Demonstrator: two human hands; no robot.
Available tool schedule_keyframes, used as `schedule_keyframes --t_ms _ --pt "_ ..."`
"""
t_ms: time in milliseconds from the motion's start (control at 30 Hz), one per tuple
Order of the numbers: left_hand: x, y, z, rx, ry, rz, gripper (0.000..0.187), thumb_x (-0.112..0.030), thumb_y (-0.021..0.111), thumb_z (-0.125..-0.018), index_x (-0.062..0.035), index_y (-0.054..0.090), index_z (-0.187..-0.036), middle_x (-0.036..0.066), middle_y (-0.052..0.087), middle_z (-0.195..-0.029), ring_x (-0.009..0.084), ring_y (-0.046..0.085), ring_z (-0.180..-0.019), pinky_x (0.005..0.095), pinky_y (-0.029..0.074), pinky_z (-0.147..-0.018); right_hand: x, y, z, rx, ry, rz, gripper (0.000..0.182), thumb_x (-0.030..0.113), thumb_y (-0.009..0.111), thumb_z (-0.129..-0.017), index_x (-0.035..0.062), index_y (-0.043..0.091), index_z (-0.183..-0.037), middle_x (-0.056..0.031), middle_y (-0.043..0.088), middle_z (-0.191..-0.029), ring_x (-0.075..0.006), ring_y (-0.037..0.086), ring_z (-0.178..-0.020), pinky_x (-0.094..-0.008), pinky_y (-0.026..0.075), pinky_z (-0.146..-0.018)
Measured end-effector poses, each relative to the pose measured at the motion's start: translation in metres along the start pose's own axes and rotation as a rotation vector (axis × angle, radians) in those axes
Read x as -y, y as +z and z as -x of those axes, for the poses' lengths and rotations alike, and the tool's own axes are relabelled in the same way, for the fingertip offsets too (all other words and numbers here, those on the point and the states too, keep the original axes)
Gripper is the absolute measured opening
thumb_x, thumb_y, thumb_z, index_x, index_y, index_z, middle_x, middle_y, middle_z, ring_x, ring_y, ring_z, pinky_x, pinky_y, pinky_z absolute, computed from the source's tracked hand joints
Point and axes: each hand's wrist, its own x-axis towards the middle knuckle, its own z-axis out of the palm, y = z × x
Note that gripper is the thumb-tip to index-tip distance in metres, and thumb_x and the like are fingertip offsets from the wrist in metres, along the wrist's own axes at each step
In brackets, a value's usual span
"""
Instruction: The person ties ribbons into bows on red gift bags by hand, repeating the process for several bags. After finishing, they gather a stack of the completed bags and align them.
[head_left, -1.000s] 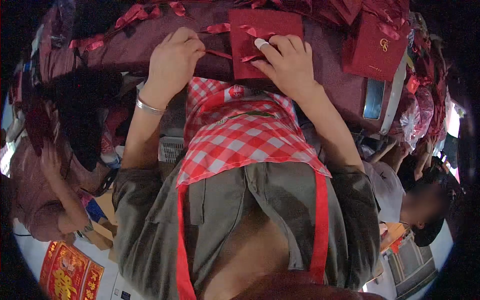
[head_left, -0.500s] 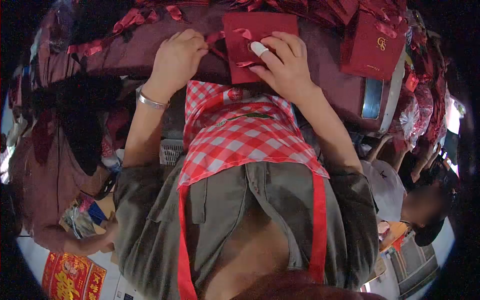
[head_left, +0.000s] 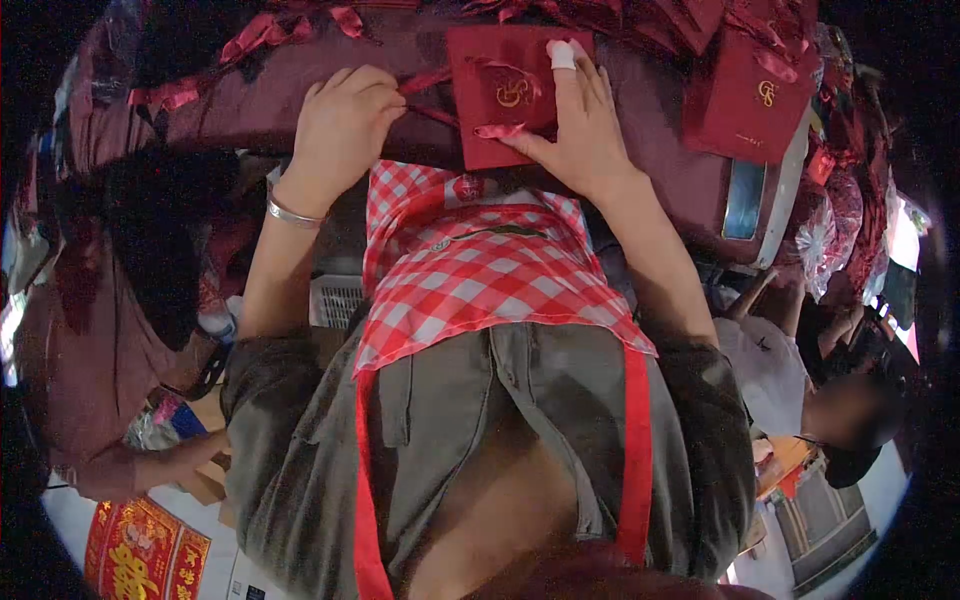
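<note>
- While the left hand (head_left: 345, 125) pinches a ribbon (head_left: 429, 78), right hand (head_left: 583, 130) lies spread on the bag (head_left: 488, 108).
- Bag lies on counter (head_left: 665, 140), gold logo (head_left: 513, 94) up.

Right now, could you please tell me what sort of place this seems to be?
Perhaps a packing workshop: the right hand touches a ribboned red item, a similar one lies nearby, and a person in white is close.
</note>
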Motion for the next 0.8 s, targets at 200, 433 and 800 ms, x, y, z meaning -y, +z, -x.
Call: schedule_keyframes --t_ms 200,433,800 --pt "0.014 -0.006 0.009 -0.061 0.002 -0.081 0.007 -0.016 0.062 -0.078 -0.0102 0.064 -0.082 0.001 0.061 -0.092 0.0237 0.058 -0.088 0.0410 0.045 -0.071 0.001 0.001 -0.002 0.031 0.024 0.030 0.099 0.047 0.072 -0.071 -0.0019 0.021 -0.140 -0.0287 0.029 -0.140 -0.0400 0.026 -0.133 -0.0516 0.020 -0.108" --pt "0.028 -0.011 0.019 -0.089 -0.085 -0.133 0.009 -0.016 0.063 -0.078 -0.0074 0.064 -0.082 0.003 0.063 -0.092 0.0260 0.060 -0.085 0.0390 0.045 -0.070 -0.005 0.001 0.001 0.036 -0.020 0.068 0.089 0.049 0.071 -0.071 0.0011 0.034 -0.136 -0.0175 0.029 -0.145 -0.0339 0.022 -0.136 -0.0518 0.019 -0.109" --pt "0.035 -0.021 0.030 0.036 -0.185 0.503 0.008 -0.003 0.063 -0.079 0.0004 0.061 -0.086 0.011 0.062 -0.083 0.0236 0.061 -0.077 0.0309 0.048 -0.071 -0.018 -0.065 0.034 0.185 -0.291 -0.015 0.065 0.014 0.078 -0.056 0.0082 0.055 -0.117 -0.0120 0.051 -0.129 -0.0297 0.052 -0.114 -0.0479 0.039 -0.099"
